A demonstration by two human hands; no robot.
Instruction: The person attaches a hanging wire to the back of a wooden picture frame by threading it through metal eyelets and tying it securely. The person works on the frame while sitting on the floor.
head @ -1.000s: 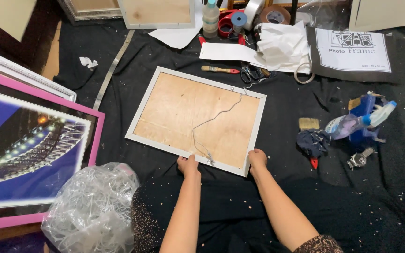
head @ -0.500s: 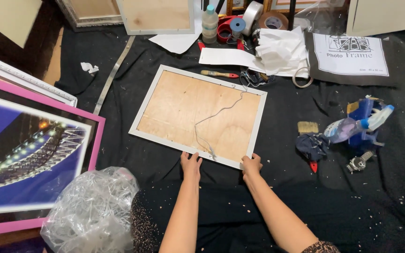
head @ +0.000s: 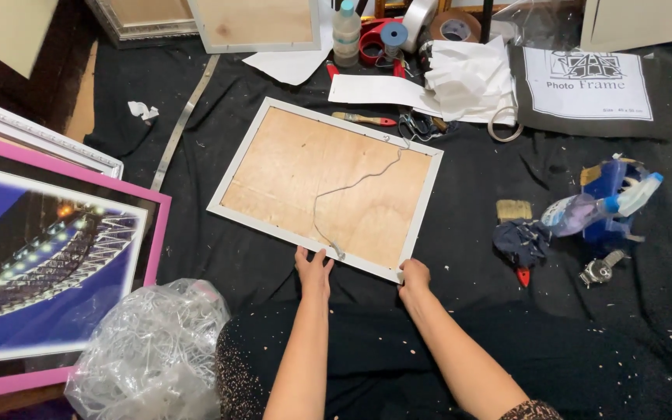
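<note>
Both hands rest on the near edge of the white picture frame (head: 325, 188), lying face down on the black cloth (head: 476, 210) — left hand (head: 314, 270) flat and open, right hand (head: 414, 277) pinching the near right corner.

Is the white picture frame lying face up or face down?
Face down: the white picture frame shows its bare plywood backing and a loose hanging wire, flat on the black cloth.

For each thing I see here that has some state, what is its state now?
White picture frame: face down, wooden back up, flat on black cloth.
Hanging wire: slack across the back.
Left hand: on the frame's near edge.
Right hand: gripping the near corner.
Pink-framed picture: face up.
Spray bottle: lying on its side.
Clear bottle: upright, capped.
</note>
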